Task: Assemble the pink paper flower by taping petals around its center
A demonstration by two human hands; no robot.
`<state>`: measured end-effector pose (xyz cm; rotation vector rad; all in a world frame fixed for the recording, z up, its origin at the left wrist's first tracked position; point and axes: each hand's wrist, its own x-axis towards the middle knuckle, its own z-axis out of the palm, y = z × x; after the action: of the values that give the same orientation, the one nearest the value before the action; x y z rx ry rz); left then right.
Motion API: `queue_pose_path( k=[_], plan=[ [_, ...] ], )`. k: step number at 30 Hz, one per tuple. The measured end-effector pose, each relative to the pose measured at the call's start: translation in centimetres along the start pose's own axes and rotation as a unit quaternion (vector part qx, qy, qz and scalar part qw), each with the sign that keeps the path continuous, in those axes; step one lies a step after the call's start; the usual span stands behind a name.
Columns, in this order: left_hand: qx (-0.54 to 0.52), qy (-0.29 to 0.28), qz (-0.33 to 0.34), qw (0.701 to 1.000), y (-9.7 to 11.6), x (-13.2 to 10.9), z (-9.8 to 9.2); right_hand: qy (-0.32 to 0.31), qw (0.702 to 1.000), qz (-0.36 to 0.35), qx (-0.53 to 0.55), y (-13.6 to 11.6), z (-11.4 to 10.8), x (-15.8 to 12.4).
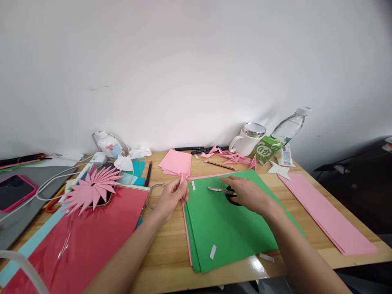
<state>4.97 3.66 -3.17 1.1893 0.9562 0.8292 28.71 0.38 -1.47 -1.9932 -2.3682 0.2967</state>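
Note:
My left hand (173, 198) pinches a small folded piece of pink paper (183, 179) upright at the left edge of a stack of green paper (232, 228). Over that stack, my right hand (249, 192) is around the black handles of a pair of scissors (218, 190), its index finger stretched forward. The blades point left, toward my left hand. Part of the handles is hidden by the fingers. Just beyond my left hand lies a pile of pink paper squares (176, 161). Small white strips (213, 252) lie on the green sheets.
Folded pink pieces (234, 157), a pencil (220, 165), a white mug (246, 141), a green carton (266, 150) and a tilted bottle (289, 126) stand or lie behind. Long pink sheets (329, 214) are right. Left are a pink pinwheel-like paper shape (93, 188), a red folder (88, 241) and a phone (15, 192).

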Motion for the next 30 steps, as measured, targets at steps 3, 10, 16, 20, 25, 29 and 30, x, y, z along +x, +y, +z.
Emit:
queue_pose_path(
  k=[3, 10, 16, 20, 25, 29, 30],
  plan=[
    [-0.035, 0.009, -0.025, 0.999, 0.1, 0.0, 0.1, 0.027, 0.999, 0.027, -0.005, 0.6, -0.6, -0.1],
    [-0.051, 0.008, -0.023, 0.998, 0.2, 0.1, 0.2, 0.18, 0.958, 0.164, 0.154, 6.1, -0.7, 2.2],
    [-0.054, -0.002, -0.034, 0.998, 0.0, 0.1, 0.1, 0.194, 0.917, 0.348, 0.009, 10.2, 2.3, 4.7],
    [-0.049, -0.012, -0.032, 0.998, -0.2, 0.2, 0.1, 0.247, 0.905, 0.34, 0.066, 10.5, 3.6, 4.7],
    [-0.043, -0.019, -0.026, 0.999, -0.2, 0.2, 0.2, 0.431, 0.793, 0.247, 0.353, 9.3, 2.9, 4.9],
    [-0.049, -0.024, -0.025, 0.998, -0.2, 0.2, 0.3, 0.297, 0.673, 0.116, 0.667, 5.9, 2.5, 5.4],
    [-0.049, -0.025, -0.023, 0.998, -0.3, 0.2, 0.3, 0.245, 0.669, 0.09, 0.696, 4.9, 2.5, 5.4]
  ],
)
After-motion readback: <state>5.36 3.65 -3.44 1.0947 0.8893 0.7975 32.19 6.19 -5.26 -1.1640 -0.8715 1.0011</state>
